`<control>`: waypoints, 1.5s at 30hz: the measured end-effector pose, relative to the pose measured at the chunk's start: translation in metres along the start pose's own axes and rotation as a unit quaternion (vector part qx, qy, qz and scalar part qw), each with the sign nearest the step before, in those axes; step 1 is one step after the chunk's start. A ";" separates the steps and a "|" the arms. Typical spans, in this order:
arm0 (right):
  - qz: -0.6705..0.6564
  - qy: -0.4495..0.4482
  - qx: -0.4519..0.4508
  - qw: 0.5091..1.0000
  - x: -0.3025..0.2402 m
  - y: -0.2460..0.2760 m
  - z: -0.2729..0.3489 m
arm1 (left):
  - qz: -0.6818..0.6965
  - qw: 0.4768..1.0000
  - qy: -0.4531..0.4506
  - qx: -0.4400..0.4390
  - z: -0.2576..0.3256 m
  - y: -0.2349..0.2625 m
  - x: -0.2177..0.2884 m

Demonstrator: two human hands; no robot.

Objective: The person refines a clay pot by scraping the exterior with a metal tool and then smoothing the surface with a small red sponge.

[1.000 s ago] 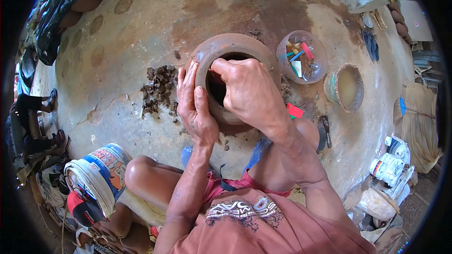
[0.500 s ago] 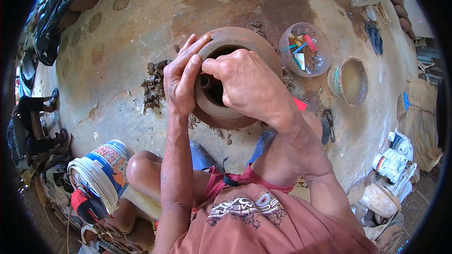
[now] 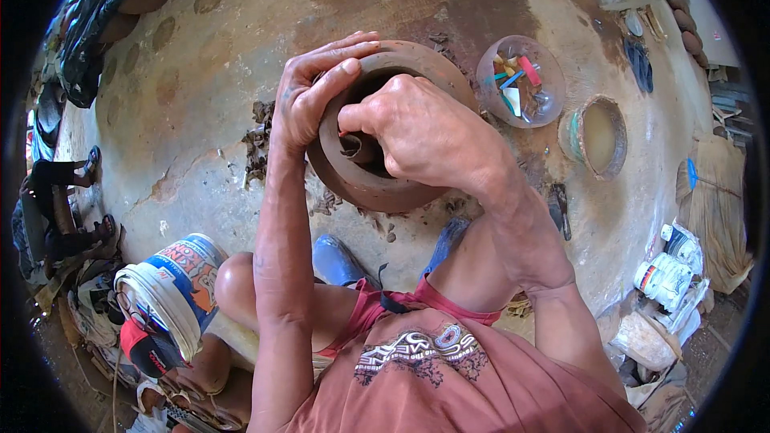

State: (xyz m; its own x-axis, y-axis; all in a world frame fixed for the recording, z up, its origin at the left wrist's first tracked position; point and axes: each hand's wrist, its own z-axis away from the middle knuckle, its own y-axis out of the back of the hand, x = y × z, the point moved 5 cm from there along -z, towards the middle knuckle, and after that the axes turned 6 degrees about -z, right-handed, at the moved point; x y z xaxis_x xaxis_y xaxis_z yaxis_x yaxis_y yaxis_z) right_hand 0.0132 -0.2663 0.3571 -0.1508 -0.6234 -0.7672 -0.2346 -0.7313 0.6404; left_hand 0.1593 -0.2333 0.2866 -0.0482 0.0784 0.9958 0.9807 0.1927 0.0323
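A round brown clay pot (image 3: 365, 184) with a wide dark mouth stands on the floor in front of me. Along the left of its rim lies my left hand (image 3: 317, 88), gripping it with the thumb on top and the fingers over the far outer side. My right hand (image 3: 421, 132) is closed at the mouth, its fingers curled down inside. A small red piece (image 3: 342, 133) shows at its thumb tip, mostly hidden by the hand. Beside that, against the inner wall, hangs a curled strip of clay (image 3: 362, 149).
Clay scraps (image 3: 258, 144) lie around the pot. On the right are a clear tub (image 3: 553, 108) of coloured pieces and a bowl of cloudy water (image 3: 571, 138). A dark-handled tool (image 3: 561, 210) lies nearer. A white bucket (image 3: 164, 305) stands left of my knee, and another person's feet (image 3: 104, 231) are farther left.
The pot has shifted slightly left. My left hand has moved up and left along the rim, its fingers now reaching farther over the far side. The clay curl shows more clearly.
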 end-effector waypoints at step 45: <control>0.104 -0.108 0.245 0.958 -0.013 -0.007 0.002 | -0.156 0.932 0.004 0.328 0.096 -0.031 -0.002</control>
State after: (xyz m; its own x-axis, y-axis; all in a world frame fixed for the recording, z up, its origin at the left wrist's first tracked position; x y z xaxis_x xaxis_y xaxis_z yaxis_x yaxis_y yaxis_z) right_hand 0.0150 -0.2522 0.3628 -0.4255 -0.6319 -0.6478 -0.5922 -0.3469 0.7273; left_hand 0.1110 -0.1456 0.2750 -0.3080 -0.0886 0.9473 0.5920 0.7616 0.2637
